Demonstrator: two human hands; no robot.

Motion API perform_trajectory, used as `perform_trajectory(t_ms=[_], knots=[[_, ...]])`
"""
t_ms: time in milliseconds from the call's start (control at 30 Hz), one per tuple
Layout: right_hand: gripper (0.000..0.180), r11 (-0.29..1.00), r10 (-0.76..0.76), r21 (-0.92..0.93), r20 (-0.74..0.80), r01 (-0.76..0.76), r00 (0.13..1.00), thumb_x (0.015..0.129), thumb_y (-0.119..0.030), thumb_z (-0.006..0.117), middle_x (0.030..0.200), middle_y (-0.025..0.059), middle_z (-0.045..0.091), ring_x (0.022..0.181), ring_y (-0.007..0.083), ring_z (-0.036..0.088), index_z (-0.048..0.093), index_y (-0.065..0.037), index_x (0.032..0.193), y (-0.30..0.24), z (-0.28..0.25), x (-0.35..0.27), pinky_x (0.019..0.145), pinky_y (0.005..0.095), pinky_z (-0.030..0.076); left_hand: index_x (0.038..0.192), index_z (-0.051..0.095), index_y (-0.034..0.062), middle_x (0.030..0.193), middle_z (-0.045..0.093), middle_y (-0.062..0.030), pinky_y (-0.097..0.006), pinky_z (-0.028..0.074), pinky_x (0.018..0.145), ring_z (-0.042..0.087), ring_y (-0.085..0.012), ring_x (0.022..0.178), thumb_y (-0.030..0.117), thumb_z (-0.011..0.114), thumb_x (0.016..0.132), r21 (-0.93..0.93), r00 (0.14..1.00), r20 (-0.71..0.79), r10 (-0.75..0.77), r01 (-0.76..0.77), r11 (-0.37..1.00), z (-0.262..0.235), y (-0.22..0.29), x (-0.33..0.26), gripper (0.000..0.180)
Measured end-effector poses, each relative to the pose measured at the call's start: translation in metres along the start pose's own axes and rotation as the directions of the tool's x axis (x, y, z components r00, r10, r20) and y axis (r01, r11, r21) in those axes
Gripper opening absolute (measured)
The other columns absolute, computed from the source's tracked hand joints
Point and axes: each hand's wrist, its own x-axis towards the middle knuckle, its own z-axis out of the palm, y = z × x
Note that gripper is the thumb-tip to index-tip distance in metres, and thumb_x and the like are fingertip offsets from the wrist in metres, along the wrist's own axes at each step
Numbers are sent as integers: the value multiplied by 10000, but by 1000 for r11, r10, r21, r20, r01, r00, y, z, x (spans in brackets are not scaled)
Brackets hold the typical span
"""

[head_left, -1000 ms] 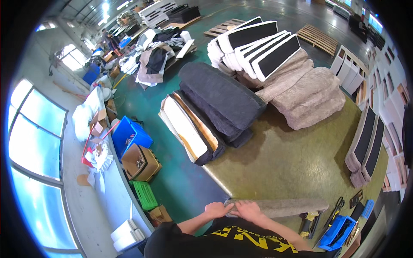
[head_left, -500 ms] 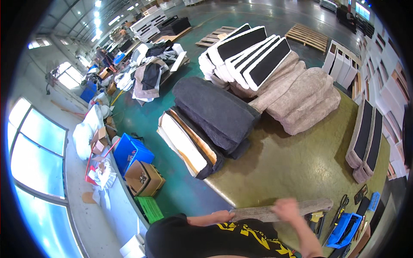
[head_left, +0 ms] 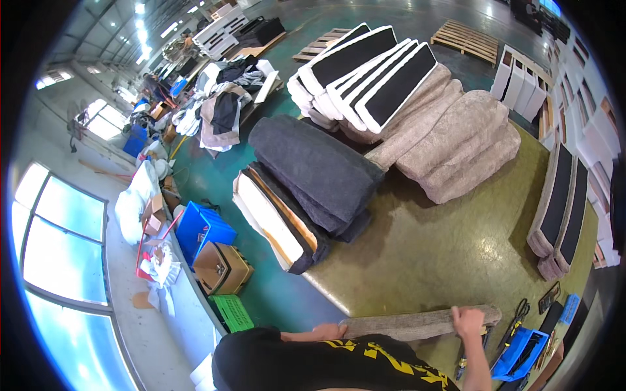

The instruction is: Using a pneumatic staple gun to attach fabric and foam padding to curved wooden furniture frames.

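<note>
A long, narrow panel covered in grey-brown plush fabric [head_left: 404,327] lies along the near edge of the table, close against my body. At its left end, my left hand [head_left: 331,331] is closed on the fabric, with the fingertips partly hidden. My right hand [head_left: 468,321] is closed over the panel near its right end, the fingers curled on the fabric. My right forearm partly covers a tool lying just beyond that end.
Dark grey fabric-covered pieces [head_left: 313,169], brown plush pieces [head_left: 456,143] and white-edged black panels [head_left: 398,85] are piled across the table. Two long panels [head_left: 554,208] lie at the right. Scissors [head_left: 518,319] and a blue tool bin [head_left: 521,355] sit at the near right.
My right hand has moved right along the panel, from near its middle to near its right end. My left hand remains at the left end. The whole view has shifted slightly.
</note>
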Motion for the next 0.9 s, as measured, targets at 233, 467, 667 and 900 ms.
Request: perform_trajectory(t_ms=[233, 467, 667, 900], knots=[[545, 964, -261, 77, 63, 256, 963, 950, -513, 497, 711, 139, 704, 670, 327, 693, 745, -94, 705, -109, 19, -21, 670, 462, 535, 1102, 690, -12, 1117, 664, -297, -547, 465, 963, 623, -487, 1078, 559, 303, 990, -56, 995, -77, 63, -67, 996, 15, -14, 14, 699], [623, 848, -529, 121, 224, 515, 819, 991, -573, 400, 781, 128, 726, 750, 297, 725, 753, -82, 839, -192, 34, -21, 665, 435, 570, 1133, 649, 0, 1170, 638, -307, -550, 471, 952, 610, -484, 1094, 446, 335, 999, 23, 980, 1, 197, -197, 980, 17, -27, 29, 561], [578, 811, -583, 242, 255, 533, 771, 989, -589, 403, 811, 120, 674, 775, 294, 690, 651, -92, 833, -190, 36, -20, 634, 452, 534, 1049, 555, 26, 925, 640, -295, -594, 486, 797, 628, -508, 879, 359, 435, 966, 324, 804, -237, 546, -465, 824, 44, -63, 40, 363], [367, 987, 157, 122, -535, -109, 830, 887, -384, 577, 968, 155, 601, 971, 323, 559, 654, -65, 723, 18, -5, -2, 834, 463, 448, 1023, 545, 43, 823, 602, -258, -554, 483, 692, 615, -464, 799, 357, 464, 974, 180, 919, -210, 334, -299, 937, 44, -91, 81, 328]])
